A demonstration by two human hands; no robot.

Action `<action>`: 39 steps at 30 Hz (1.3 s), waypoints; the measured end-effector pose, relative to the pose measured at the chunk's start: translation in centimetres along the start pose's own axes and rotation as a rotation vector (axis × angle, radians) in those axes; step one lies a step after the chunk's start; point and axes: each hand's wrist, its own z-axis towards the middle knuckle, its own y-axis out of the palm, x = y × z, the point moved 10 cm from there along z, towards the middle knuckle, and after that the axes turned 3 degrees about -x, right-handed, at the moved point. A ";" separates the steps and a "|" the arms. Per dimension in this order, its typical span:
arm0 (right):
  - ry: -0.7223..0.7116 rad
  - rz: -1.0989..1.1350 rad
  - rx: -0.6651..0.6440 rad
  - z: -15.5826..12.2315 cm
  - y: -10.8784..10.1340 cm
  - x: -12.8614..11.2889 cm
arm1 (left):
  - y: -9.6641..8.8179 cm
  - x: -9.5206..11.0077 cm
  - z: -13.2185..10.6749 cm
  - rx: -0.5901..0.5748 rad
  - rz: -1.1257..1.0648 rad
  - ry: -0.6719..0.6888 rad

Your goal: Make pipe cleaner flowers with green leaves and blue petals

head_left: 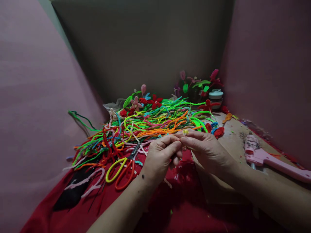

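Both hands meet in front of a heap of pipe cleaners (155, 124). My right hand (210, 149) is closed in a pinch, and a small fuzzy yellow piece (185, 132) sticks up at its fingertips. My left hand (161, 157) is also pinched shut, thumb against forefinger, its tips touching those of the right. Whatever lies between the left fingertips is hidden. Just left of that hand, scissors (125, 168) with one yellow and one red handle rest on the red cloth (179, 194), blades pointing into the heap.
A pink glue gun (272, 158) lies at the right on a brown board (230, 132). Fuzzy flowers (155, 102) stand behind the heap. At the back right is a white-lidded jar (215, 94). A black flat item (71, 191) lies at the left, under pink strands.
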 end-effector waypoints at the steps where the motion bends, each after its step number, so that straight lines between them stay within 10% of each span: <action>1: 0.003 0.005 -0.015 0.0 0.1 -0.1 | 0.1 -0.1 0.0 -0.019 -0.060 -0.014; 9: -0.008 0.008 -0.016 0.0 -0.1 -0.5 | 2.8 -1.9 -0.3 -0.289 -0.415 -0.232; 18: 0.062 0.031 0.131 -0.1 -1.7 1.3 | -0.7 1.4 -0.7 0.190 0.531 0.289; 26: 0.049 0.008 -0.001 -0.2 -0.3 0.9 | 0.7 -1.7 -0.3 -0.002 -0.074 -0.078; 39: 0.033 -0.075 -0.154 0.1 0.9 0.0 | 3.2 -2.5 -0.8 -0.333 -0.580 -0.181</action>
